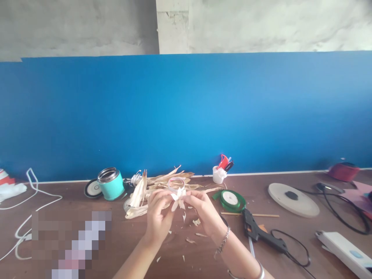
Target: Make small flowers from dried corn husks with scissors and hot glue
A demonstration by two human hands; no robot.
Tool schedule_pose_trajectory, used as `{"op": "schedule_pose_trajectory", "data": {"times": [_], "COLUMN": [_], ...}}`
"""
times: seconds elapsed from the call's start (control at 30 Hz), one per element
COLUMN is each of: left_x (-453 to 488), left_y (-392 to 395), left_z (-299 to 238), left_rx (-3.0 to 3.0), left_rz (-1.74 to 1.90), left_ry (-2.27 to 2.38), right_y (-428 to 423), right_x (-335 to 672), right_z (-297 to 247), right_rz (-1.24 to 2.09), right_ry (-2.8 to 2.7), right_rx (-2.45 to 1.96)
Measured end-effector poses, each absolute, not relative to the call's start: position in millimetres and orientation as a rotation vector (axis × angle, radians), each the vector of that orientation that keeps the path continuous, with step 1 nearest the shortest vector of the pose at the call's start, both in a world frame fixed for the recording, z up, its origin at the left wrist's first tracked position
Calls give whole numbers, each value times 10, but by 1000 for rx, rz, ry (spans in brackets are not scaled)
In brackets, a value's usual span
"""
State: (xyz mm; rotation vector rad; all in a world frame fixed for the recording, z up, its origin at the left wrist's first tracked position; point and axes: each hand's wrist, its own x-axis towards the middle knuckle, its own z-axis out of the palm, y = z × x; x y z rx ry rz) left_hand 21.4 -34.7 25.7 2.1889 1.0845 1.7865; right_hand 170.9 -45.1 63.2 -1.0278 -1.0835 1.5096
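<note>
"So, how far along does the work look?"

"Partway, I'd judge. The pale flower-like piece (pixel 178 198) shows several pointed petals spreading from one middle, so its basic form seems done. It's held up over the desk (pixel 124 242), between the two hands."

"What is each hand doing?"

"The left hand (pixel 159 211) pinches the piece from its left side, thumb and fingers together. The right hand (pixel 202 207) grips the opposite edge with its fingertips."

"And the material?"

"Dried husks (pixel 139 193) lie heaped behind the left hand, many of them long and seemingly uncut, so there is plenty to work with. Small scraps (pixel 197 222) litter the desk near the hands, which suggests some trimming is done."

"Is anything fastened?"

"I can't tell; the fingers cover part of the piece and the joins are too small to see. The glue gun (pixel 263 234) lies to the right, untouched, and the green ribbon (pixel 241 204) is wound on its spool beside it. Whether either is left to use, I couldn't say."
</note>
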Motion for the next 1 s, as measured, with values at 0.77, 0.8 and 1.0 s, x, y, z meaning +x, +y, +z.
{"op": "schedule_pose_trajectory", "data": {"times": [0.77,0.8,1.0], "left_x": [244,240,213], "left_y": [-430,-431,-431], "left_z": [393,392,402], "left_rx": [2167,2177,2266], "left_rz": [1891,1891,1942], "left_ry": [990,998,976], "right_y": [-502,-505,-531], "right_x": [1624,1618,1572], "right_z": [523,518,487], "right_rz": [657,671,804], "right_ry": [-1453,-1436,-1330], "right_rx": [-838,-837,-872]}}
